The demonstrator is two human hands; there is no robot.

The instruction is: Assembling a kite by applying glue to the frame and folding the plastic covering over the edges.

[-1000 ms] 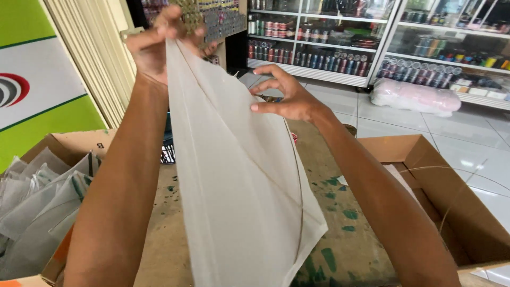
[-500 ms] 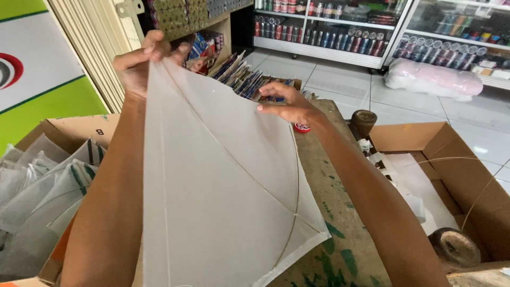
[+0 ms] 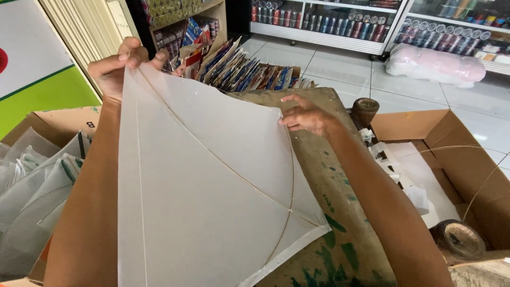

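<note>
White, thin and slightly see-through, the paper kite (image 3: 212, 191) fills the middle of your view, held up in front of you over a worn brown work surface (image 3: 340, 228) blotched with green paint. Two slim sticks show through the sheet: one straight spar running from the 11 o'clock corner down toward 4 o'clock, and one bowed spar curving from the 2 o'clock corner down to cross it near the lower right corner. A folded hem edges the lower right side.

Your left hand (image 3: 119, 66) pinches the kite's top corner at 11 o'clock, fingers closed on the paper. Your right hand (image 3: 305, 114) sits at the 2 o'clock corner, fingertips bent onto the edge where the bowed spar ends; whether it grips or only touches is hard to tell.

The kite's lower edge runs out of frame at 6 o'clock, and its left side covers most of your left forearm. At 9 o'clock an open cardboard box (image 3: 53, 125) holds more pale folded sheets (image 3: 32, 196), partly hidden by your arm. At 3 o'clock a second box (image 3: 467, 170) is cut by the frame, with a dark spool (image 3: 457, 239) at 4 o'clock. Beyond, at 12 o'clock, a rack of colourful packets (image 3: 239, 66) is too small to read.
</note>
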